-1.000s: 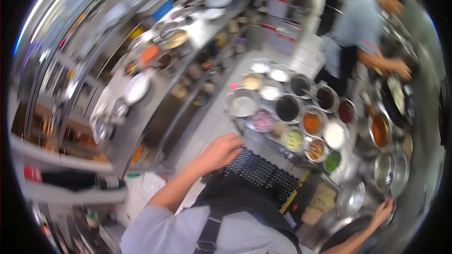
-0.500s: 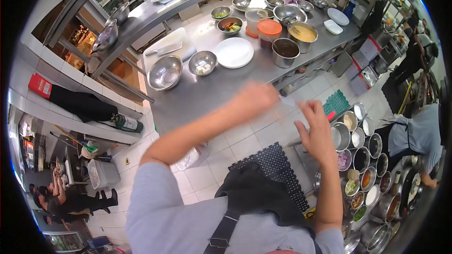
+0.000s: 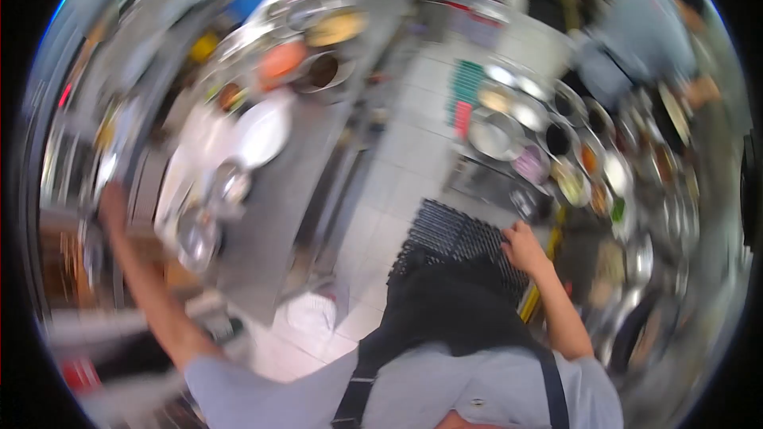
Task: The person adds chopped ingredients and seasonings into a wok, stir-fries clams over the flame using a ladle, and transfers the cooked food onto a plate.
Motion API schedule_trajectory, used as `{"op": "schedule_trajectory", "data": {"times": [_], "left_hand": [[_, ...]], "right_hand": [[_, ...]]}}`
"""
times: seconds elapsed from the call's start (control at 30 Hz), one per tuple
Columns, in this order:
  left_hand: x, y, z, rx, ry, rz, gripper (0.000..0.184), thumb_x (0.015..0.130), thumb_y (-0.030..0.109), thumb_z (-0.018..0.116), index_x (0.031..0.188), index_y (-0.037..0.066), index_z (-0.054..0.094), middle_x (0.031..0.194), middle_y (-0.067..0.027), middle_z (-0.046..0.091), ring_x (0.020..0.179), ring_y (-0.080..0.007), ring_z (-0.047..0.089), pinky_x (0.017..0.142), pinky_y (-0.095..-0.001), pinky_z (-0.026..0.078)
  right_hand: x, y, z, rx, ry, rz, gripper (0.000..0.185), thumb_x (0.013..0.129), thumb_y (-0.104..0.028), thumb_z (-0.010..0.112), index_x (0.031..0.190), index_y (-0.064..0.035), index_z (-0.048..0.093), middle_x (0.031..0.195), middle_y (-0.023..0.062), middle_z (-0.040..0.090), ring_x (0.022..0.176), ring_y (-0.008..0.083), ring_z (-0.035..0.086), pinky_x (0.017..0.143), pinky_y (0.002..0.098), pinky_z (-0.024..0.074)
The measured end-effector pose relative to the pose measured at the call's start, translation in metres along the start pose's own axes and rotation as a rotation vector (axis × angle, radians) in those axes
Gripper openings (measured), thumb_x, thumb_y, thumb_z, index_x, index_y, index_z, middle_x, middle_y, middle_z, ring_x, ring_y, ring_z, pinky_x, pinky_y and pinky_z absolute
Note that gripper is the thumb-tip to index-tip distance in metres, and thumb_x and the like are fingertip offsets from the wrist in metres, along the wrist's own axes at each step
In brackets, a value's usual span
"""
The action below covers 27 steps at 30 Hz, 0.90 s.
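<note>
My left hand (image 3: 114, 205) reaches out to the far left, near the shelf above the steel counter (image 3: 262, 230). Motion smears its fingers, and anything in them cannot be made out. My right hand (image 3: 520, 246) is beside the black rubber mat (image 3: 445, 230), its fingers curled together; what they hold, if anything, is too small to tell. Nearest to the left arm on the counter are a steel bowl (image 3: 199, 238), a second bowl (image 3: 230, 183) with white pieces, and white plates (image 3: 264, 131).
Several pots of sauces and chopped food stand around a steel pot (image 3: 494, 135) at the right. A co-worker in a grey shirt (image 3: 648, 32) bends over the stove side. A white bag (image 3: 310, 314) lies by the counter's end.
The view has swung back toward the pots and stove. My hands, close together half a second ago, are now far apart, the left stretched toward the shelf and the right lowered by the mat.
</note>
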<state>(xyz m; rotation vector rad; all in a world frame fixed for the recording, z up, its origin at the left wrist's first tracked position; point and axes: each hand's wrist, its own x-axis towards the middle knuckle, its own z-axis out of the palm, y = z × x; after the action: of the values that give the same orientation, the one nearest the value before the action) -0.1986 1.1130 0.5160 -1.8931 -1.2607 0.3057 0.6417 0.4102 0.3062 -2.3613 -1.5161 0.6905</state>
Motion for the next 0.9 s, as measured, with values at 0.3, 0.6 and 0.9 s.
{"op": "schedule_trajectory", "data": {"times": [0.3,0.6,0.9], "left_hand": [[-0.03,0.343,-0.29,-0.207,0.827,-0.371,0.042,0.092,0.038,0.07,0.125,0.011,0.066,0.117,-0.0098,0.069,0.101,-0.0297,0.067,0.082,-0.0455,0.054],[-0.269,0.813,-0.715,-1.396,-0.165,1.571,0.059,0.083,0.011,0.076,0.139,0.005,0.057,0.151,-0.0266,0.041,0.141,-0.0451,0.039,0.116,-0.0492,0.034],[-0.326,0.893,-0.861,-1.279,-0.269,1.986,0.018,0.089,0.005,0.067,0.106,0.001,0.068,0.111,-0.0185,0.067,0.105,-0.0394,0.064,0.09,-0.0445,0.052]], "right_hand": [[-0.38,0.192,0.08,0.1,0.818,1.272,0.028,0.087,-0.012,0.068,0.111,0.0013,0.071,0.104,0.0218,0.072,0.099,0.0367,0.069,0.088,0.0448,0.0543],[-0.562,0.18,0.298,0.529,0.851,1.938,0.09,0.079,-0.025,0.073,0.155,-0.0063,0.029,0.11,0.0334,0.067,0.102,0.0506,0.067,0.089,0.0523,0.0545],[-0.566,0.168,0.294,0.393,1.665,1.842,0.058,0.091,-0.006,0.059,0.146,-0.0028,0.041,0.074,0.0089,0.06,0.059,0.0205,0.059,0.054,0.0362,0.0479]]}}
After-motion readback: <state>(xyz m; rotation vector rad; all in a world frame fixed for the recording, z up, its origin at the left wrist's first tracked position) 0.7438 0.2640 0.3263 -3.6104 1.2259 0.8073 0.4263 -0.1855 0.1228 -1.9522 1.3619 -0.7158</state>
